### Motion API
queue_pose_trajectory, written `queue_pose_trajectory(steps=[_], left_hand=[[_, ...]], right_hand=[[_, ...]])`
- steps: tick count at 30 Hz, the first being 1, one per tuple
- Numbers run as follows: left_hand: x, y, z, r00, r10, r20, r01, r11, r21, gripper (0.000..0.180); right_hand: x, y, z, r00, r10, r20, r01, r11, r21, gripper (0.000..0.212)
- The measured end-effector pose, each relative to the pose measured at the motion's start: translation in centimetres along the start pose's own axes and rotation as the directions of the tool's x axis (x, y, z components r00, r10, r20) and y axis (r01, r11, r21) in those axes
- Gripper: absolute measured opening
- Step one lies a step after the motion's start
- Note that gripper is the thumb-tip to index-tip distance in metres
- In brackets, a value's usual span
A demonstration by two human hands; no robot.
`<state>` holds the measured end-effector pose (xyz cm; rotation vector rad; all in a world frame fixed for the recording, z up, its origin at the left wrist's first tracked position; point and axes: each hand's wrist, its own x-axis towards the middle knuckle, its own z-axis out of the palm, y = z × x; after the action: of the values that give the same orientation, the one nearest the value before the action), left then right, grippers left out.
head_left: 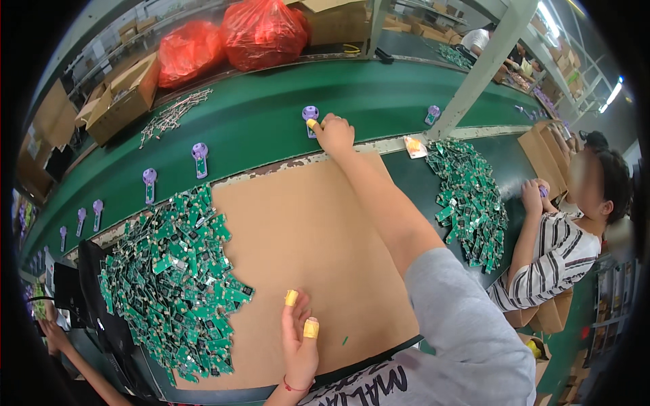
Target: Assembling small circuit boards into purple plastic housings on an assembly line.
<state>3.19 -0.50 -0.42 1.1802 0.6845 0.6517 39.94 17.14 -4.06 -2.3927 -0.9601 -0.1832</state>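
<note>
My right hand [336, 137] reaches across to the green belt. Its thumb and fingers are closed at the side of a purple plastic casing [310, 112] with a green circuit board in its handle. Over the brown cardboard sheet [305, 223], my left hand [300, 345] is open and holds nothing, thumb and fingers apart. Yellow tape wraps fingertips on both hands. Left of the sheet lies a large heap of small green circuit boards [176, 277], partly spread over it. A thin green sliver [345, 340] rests on the cardboard near my left hand.
More purple casings [200, 161] stand along the belt [257, 122]. Beyond are metal rods [176, 115], a cardboard box [122, 98] and red bags [264, 34]. A metal post [484, 68] rises at right, near another board heap [467, 203] and a co-worker in stripes [552, 254].
</note>
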Motion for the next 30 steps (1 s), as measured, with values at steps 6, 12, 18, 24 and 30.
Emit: queue_pose_trajectory(steps=[6,12,18,24,30], left_hand=[[-0.6,-0.1,-0.2,0.998,-0.057,-0.006,0.057,0.995,-0.085,0.045],[-1.5,-0.8,0.9,0.992,0.066,0.106,-0.059,0.996,-0.069,0.029],[-1.7,-2.7,0.7,0.965,0.169,0.202,-0.182,0.982,0.044,0.027],[-1.0,-2.1,1.3,0.862,0.255,0.439,-0.494,0.62,0.61,0.022],[-0.9,-2.7,1.6,0.917,0.231,0.324,-0.398,0.586,0.706,0.021]], right_hand=[[1.0,-0.2,0.7,0.957,0.109,-0.27,0.055,0.844,0.534,0.026],[-1.7,1.2,-1.2,0.878,0.027,-0.477,0.212,0.873,0.439,0.021],[-9.5,-5.3,-3.5,0.968,-0.248,0.028,0.107,0.511,0.853,0.013],[-23.0,-3.0,-12.1,0.681,-0.645,0.348,0.339,0.699,0.63,0.021],[-24.9,-0.8,-9.2,0.668,-0.694,0.269,0.456,0.667,0.589,0.019]])
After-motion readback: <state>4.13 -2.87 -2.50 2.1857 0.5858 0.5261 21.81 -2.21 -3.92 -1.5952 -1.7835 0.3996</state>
